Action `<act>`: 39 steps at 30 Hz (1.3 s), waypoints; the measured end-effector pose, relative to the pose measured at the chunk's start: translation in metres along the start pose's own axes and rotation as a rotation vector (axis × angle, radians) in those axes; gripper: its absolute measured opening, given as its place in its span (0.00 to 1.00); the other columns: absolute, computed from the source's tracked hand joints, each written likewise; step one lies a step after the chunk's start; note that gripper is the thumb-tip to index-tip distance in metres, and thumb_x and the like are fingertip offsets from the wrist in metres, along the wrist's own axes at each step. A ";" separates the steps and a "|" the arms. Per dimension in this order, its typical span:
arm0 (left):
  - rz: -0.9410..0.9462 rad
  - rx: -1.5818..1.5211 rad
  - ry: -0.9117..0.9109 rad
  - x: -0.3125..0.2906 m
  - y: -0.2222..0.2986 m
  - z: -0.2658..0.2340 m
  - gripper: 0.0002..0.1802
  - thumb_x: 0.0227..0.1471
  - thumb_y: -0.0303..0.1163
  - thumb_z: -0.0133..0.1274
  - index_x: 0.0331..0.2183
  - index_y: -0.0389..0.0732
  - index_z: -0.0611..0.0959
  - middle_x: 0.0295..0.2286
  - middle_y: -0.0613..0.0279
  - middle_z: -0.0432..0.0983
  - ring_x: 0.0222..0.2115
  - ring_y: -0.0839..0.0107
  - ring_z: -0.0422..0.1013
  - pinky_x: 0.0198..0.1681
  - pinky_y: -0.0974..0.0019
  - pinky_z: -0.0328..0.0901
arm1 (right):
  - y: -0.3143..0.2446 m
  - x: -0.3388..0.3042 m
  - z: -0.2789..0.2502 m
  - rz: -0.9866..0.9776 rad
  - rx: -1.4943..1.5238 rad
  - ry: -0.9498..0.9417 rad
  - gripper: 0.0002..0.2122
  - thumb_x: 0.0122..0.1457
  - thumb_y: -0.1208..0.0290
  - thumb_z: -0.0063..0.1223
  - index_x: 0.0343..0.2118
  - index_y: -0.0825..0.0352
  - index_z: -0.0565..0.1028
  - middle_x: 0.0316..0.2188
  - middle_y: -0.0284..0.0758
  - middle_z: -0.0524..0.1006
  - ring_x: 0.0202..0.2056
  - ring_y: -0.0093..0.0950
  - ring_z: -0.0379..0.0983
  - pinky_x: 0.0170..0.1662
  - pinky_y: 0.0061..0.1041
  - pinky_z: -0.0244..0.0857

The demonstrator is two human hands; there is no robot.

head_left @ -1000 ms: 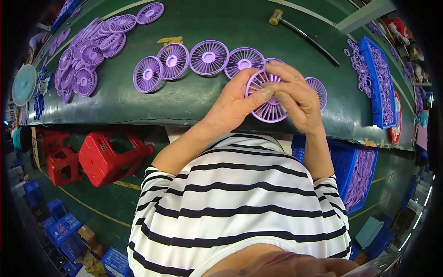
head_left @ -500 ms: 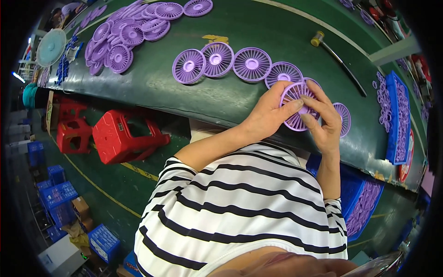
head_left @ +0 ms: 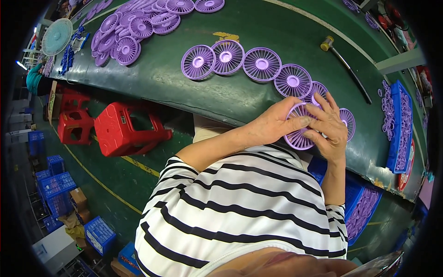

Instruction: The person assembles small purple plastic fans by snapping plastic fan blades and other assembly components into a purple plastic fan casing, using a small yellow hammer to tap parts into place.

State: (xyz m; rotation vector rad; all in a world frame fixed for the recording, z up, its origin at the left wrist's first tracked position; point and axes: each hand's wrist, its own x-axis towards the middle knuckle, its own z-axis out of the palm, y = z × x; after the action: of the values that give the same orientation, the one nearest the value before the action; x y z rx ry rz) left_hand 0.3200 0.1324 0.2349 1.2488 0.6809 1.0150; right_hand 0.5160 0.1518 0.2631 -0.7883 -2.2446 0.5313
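A round purple spoked grille [head_left: 300, 142] is held tilted at the table's near edge, in front of my body. My left hand [head_left: 271, 123] grips its left rim, with the thumb lying across the spokes. My right hand [head_left: 331, 134] is closed at its right side, fingers bent over the face and covering much of the hub. Beyond my hands, a curved row of similar grilles [head_left: 261, 64] lies on the green table [head_left: 166, 78]. One more grille [head_left: 347, 123] shows just right of my right hand, partly hidden by it.
A heap of purple grilles [head_left: 140, 27] covers the far left. A yellow-headed hammer [head_left: 348, 67] lies at the right, near a blue crate [head_left: 396, 124] of purple rings. Red stools [head_left: 110, 131] stand left of me; another blue crate [head_left: 354, 196] is below the table edge.
My view has shifted, so the table things sit further right. Both hands have drawn the held grille slightly nearer to my body, and my right fingers have shifted on its face.
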 end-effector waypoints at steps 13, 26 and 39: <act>-0.165 -0.388 0.120 -0.001 -0.005 0.012 0.18 0.61 0.38 0.43 0.46 0.34 0.70 0.35 0.64 0.72 0.36 0.80 0.69 0.40 0.75 0.67 | -0.025 -0.006 0.014 0.207 -0.244 0.054 0.13 0.44 0.67 0.63 0.33 0.64 0.80 0.39 0.33 0.79 0.50 0.35 0.70 0.59 0.45 0.49; 0.051 0.127 -0.026 -0.005 0.005 0.008 0.25 0.55 0.36 0.53 0.49 0.35 0.65 0.36 0.58 0.73 0.37 0.75 0.70 0.41 0.69 0.66 | -0.009 -0.025 0.015 0.293 0.363 0.227 0.15 0.53 0.75 0.55 0.44 0.72 0.74 0.51 0.47 0.69 0.55 0.37 0.64 0.58 0.34 0.55; 0.181 0.433 0.047 -0.008 -0.001 0.005 0.24 0.53 0.32 0.53 0.49 0.34 0.66 0.36 0.51 0.75 0.35 0.65 0.74 0.38 0.65 0.68 | -0.002 -0.023 0.022 0.607 0.721 0.129 0.18 0.54 0.74 0.57 0.47 0.70 0.67 0.39 0.33 0.73 0.40 0.19 0.70 0.44 0.19 0.65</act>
State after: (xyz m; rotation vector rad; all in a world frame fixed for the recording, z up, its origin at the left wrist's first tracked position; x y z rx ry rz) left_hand 0.3209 0.1231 0.2341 1.6913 0.8662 1.0817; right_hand 0.5128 0.1312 0.2386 -1.0484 -1.4820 1.4226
